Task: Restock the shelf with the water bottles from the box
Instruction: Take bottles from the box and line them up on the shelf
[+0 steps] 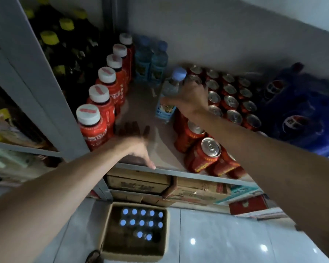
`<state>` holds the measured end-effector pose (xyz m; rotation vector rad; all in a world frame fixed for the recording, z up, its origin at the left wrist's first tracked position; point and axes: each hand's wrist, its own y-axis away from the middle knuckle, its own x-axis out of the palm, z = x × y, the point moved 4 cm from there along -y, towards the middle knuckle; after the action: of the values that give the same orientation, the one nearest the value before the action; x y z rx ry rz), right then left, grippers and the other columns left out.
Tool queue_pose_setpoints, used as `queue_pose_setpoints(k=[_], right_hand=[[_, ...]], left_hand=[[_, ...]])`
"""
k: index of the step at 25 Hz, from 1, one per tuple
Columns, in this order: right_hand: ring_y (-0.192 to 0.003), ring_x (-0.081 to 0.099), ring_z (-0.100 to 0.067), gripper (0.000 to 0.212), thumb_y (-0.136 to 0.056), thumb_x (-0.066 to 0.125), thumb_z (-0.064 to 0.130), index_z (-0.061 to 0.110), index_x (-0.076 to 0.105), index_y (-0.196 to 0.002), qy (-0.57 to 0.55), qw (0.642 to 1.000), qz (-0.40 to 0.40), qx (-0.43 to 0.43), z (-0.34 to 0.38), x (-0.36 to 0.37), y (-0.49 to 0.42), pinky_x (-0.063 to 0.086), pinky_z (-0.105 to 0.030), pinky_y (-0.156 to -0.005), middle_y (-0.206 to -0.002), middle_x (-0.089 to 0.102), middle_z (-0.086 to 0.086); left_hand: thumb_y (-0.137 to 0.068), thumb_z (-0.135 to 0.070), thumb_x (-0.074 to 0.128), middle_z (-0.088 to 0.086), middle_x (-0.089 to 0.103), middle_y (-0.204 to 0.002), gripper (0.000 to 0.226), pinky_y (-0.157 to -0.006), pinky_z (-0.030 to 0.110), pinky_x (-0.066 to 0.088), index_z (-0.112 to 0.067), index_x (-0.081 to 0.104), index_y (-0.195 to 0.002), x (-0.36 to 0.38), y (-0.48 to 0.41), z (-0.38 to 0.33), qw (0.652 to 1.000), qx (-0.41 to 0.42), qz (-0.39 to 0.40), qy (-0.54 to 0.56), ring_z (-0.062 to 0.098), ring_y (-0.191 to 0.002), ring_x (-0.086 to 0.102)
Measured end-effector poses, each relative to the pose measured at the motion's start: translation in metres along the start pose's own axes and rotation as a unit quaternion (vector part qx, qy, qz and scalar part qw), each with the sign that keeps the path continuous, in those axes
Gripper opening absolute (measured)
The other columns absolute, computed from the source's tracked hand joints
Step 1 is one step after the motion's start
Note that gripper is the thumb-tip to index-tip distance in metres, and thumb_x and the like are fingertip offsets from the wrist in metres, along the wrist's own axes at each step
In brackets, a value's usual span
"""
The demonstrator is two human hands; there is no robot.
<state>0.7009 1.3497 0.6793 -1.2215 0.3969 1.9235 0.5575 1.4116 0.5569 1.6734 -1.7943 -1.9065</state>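
Note:
My right hand [190,100] grips a clear water bottle [169,92] with a pale blue cap, held upright over the shelf board [141,103] beside the red cans. Two more water bottles [151,59] stand at the back of the shelf. My left hand [139,149] rests flat and open at the shelf's front edge, holding nothing. On the floor below sits an open cardboard box [135,230] with several blue-capped bottles inside.
A row of red bottles with white caps [103,99] lines the shelf's left side. Red cans [230,103] fill the right, with blue Pepsi packs [296,114] beyond. Cardboard cartons [139,183] sit under the shelf. A grey upright [36,82] separates another shelf unit.

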Motion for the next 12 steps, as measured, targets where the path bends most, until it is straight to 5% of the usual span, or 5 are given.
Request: queue_pose_setpoints(k=[5,12], right_hand=[[-0.114,0.059,-0.029,0.08,-0.061,0.082,0.055,0.011,0.055,-0.122,0.073,0.997,0.006,-0.011,-0.014,0.026,-0.049,0.043,-0.043,-0.102,-0.119,0.065,-0.011],[-0.11,0.061,-0.026,0.076,-0.053,0.091,0.04,0.009,0.062,-0.116,0.055,0.994,0.088,0.027,-0.032,0.031,-0.077,0.05,-0.038,-0.096,-0.114,0.066,-0.008]], left_hand=[[-0.062,-0.063,0.077,0.018,0.018,-0.159,0.12,-0.118,0.047,0.021,-0.006,0.021,-0.151,-0.014,-0.014,-0.012,0.989,-0.034,0.031,-0.137,0.04,-0.143,0.022],[-0.053,-0.068,0.079,0.022,-0.004,-0.16,0.136,-0.111,0.064,0.015,-0.016,0.003,-0.154,-0.015,-0.016,-0.01,0.986,-0.023,0.013,-0.163,0.05,-0.143,0.007]])
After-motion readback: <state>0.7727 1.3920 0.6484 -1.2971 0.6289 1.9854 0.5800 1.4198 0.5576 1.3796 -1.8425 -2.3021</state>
